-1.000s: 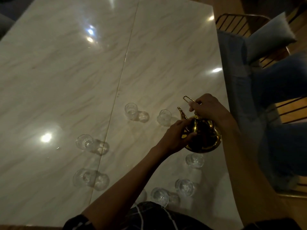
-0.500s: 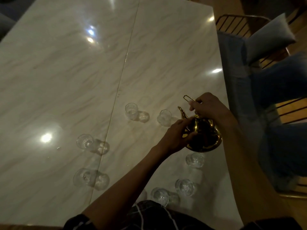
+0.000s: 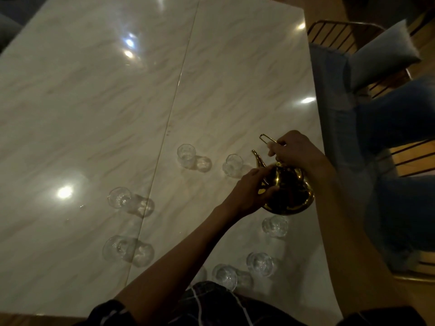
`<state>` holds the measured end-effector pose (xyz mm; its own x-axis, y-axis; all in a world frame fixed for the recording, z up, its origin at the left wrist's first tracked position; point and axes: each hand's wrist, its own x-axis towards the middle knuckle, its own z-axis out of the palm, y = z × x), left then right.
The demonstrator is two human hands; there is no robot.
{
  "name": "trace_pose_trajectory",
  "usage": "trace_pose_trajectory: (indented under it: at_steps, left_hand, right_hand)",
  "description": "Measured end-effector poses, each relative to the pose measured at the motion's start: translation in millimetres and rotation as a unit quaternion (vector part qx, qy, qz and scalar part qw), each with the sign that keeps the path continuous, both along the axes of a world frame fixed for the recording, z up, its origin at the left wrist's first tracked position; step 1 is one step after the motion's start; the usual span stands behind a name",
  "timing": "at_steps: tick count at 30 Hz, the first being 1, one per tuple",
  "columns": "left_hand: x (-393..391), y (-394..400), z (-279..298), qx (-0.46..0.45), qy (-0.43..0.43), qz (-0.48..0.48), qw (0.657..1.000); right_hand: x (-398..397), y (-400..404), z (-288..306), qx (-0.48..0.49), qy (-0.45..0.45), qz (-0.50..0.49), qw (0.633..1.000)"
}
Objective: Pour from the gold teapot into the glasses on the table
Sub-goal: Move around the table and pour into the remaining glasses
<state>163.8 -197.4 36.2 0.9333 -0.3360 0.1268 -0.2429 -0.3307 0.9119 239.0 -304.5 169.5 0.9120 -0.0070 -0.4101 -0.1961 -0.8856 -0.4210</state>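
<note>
The gold teapot (image 3: 292, 194) hangs just above the marble table (image 3: 94, 114) near its right edge, spout pointing up and left. My right hand (image 3: 294, 149) grips its wire handle from above. My left hand (image 3: 251, 191) is curled round the pot's left side below the spout. Several small clear glasses stand in a loose ring: one (image 3: 233, 164) just left of the spout, one (image 3: 186, 156) further left, one (image 3: 275, 226) right under the pot, others at the near edge and left.
A chair with a metal-rod back (image 3: 334, 34) and a grey cushion (image 3: 381, 55) stands against the table's right edge. A seam (image 3: 174, 100) runs down the tabletop. My lap in dark checked cloth (image 3: 211, 302) is at the near edge.
The teapot and both hands have risen very slightly. The glasses have not moved.
</note>
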Motion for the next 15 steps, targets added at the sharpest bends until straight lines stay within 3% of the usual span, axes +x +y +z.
trace_pose_trajectory:
  at_steps: [15]
  left_hand:
    - [0.6,0.0,0.8,-0.006,0.004,-0.001,1.000]
  right_hand:
    - [0.1,-0.1,0.8,0.005,-0.002,-0.003,1.000]
